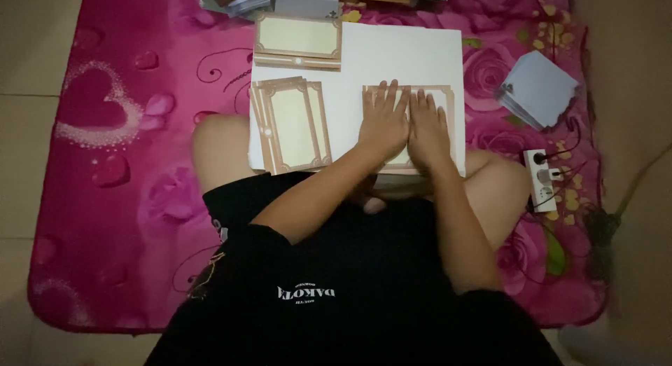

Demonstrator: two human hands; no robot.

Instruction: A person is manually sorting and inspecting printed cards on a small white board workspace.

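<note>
Head view showed left hand (pixel 383 122) and right hand (pixel 428 130), fingers extended, gripping nothing, flattening a bordered card (pixel 448 100) on white board (pixel 392 58); even pressure advisable

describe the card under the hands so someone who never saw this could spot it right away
Start at the white board lying on the pink floral mat in front of the seated person. On its right side lies a single cream card with a tan ornate border, pressed flat by the left hand and right hand. The fanned cards and stacked cards lie untouched.
</note>
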